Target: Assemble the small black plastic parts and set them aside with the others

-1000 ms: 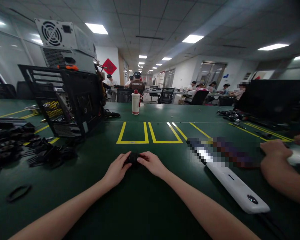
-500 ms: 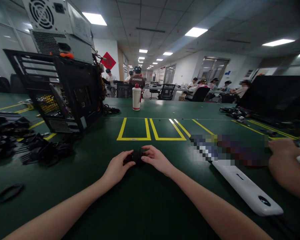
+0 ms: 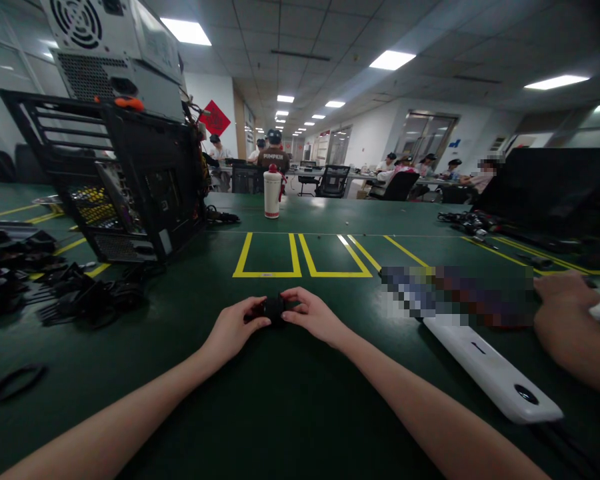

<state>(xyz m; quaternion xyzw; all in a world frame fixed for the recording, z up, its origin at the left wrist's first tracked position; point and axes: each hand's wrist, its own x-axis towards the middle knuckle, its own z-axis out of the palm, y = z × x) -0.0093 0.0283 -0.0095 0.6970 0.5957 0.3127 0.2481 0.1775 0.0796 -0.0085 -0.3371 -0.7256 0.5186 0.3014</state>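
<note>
Between my two hands is a small black part (image 3: 274, 309), squat and roundish, too dark to name its kind. My left hand (image 3: 237, 327) grips its left side between thumb and fingers. From the right, my right hand (image 3: 313, 317) pinches it with bent fingers and thumb. The part is low over the green table (image 3: 280, 413); whether it touches the surface I cannot tell. Beyond my hands, yellow tape (image 3: 267, 275) marks outlines on the table.
An open black computer case (image 3: 130, 187) with power supplies (image 3: 115, 53) on top stands left, near black parts (image 3: 85, 293). A black ring (image 3: 17, 382) lies front left. Right are a white elongated device (image 3: 490, 367) and another person's arm (image 3: 575, 333). A white cup (image 3: 272, 193) stands farther back.
My hands keep their hold on the black part with hardly any movement. The whole view has shifted slightly. The other person's hand at the right has moved a little.
</note>
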